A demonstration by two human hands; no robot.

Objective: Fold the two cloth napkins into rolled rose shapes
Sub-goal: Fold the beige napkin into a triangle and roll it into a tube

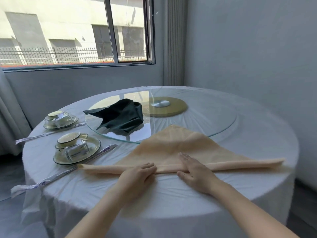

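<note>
A peach cloth napkin (173, 143) lies on the white tablecloth as a triangle, its tip reaching onto the glass turntable. Its near long edge is rolled into a narrow band running left to right. My left hand (137, 176) rests on that rolled band left of its middle, fingers bent over the roll. My right hand (193, 170) lies flat on the band to the right of it, fingers straight, thumb on the near side. A dark green napkin (121, 115) sits crumpled on the turntable, untouched.
The round table (257, 131) carries a glass turntable (205, 115) with a gold hub. Two place settings of plate, cup and glass (76, 148) (60, 118) stand at the left with wrapped chopsticks (51, 179). A window and a wall lie beyond.
</note>
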